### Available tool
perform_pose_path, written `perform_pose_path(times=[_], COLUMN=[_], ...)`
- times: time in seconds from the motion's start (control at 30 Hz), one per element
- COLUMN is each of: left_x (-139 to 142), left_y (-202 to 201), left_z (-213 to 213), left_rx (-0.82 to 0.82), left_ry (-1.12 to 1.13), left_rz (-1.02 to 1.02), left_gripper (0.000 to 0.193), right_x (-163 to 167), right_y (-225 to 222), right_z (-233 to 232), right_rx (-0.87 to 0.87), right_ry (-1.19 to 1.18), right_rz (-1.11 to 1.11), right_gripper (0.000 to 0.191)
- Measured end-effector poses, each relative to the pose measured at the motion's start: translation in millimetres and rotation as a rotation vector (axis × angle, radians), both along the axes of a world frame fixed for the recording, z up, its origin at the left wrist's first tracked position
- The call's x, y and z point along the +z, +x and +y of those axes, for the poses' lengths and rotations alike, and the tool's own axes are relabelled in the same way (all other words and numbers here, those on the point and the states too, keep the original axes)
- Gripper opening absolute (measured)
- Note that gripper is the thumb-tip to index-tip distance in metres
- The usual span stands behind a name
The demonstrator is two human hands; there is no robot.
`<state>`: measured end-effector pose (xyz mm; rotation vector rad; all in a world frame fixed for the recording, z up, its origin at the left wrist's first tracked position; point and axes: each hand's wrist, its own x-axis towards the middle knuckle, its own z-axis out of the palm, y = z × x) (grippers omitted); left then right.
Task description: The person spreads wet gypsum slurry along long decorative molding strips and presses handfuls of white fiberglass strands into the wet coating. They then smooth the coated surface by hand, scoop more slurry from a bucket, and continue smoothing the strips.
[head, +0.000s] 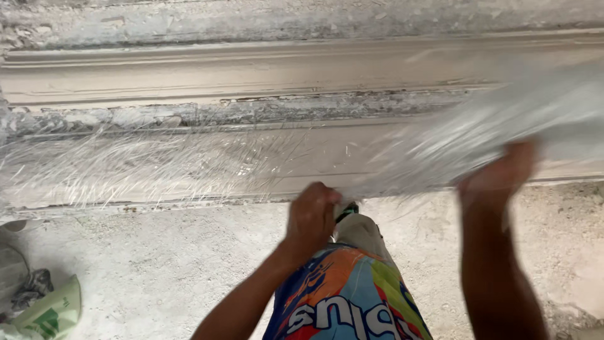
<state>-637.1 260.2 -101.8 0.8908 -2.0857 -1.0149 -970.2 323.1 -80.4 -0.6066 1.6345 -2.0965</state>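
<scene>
Two hands: both raised onto one sheet of glassy fibre matting, seen from above over a knee.
Landmark: long plaster moulding [251, 69], running left to right across the upper half of the view.
Fibre matting [189, 160]: spread thin and stringy along the lower face of the moulding; bunched and blurred toward its right end, lifted off the surface there.
Left hand [311, 217]: below the moulding's lower edge, near mid-length; fingers curled tight, pressed together, pinching a gathered bit of the matting.
Right hand [500, 173]: against the moulding's lower edge, well right of the left hand; blurred; fingers tucked up under the lifted matting, spread or closed cannot be told.
Contact: both hands touching the matting, well apart from each other.
Shorts [349, 296]: bright, multicoloured, with white lettering; below the moulding, between the two forearms.
Knee [358, 230]: dusty grey, just beside the left hand, on its right.
Floor [176, 264]: pale, powdery concrete, along the near side of the moulding.
Green and white bag [53, 311]: crumpled, far below the moulding's left end, at the corner of the view.
Dark rag [34, 283]: just above that bag, touching it.
</scene>
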Motion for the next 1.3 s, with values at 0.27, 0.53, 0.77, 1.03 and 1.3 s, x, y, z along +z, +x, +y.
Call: perform_pose_path(times=[0.27,0.53,0.77,1.03,1.3], left_x=[28,13,0,38,9], left_y=[10,-100,-108,-289,-176], left_z=[-19,64,31,140,47], left_rx=[0.425,0.13,0.771,0.41,0.561], left_ry=[-0.632,-0.169,-0.706,0.297,-0.032], left_rz=[-0.785,0.146,-1.248,-0.142,-1.195], left_gripper=[0.05,0.011,0.046,0.022,0.036], right_x=[22,-46,3,-66,8], right_y=[-57,-59,-280,-177,-356], right_z=[8,35,42,61,18], right_rx=[0.029,0.119,0.116,0.485,0.256], right_ry=[-0.04,0.037,-0.153,0.128,-0.209], right_rz=[0.05,-0.116,0.058,-0.187,0.025], right_gripper=[0.041,0.044,0.046,0.049,0.051])
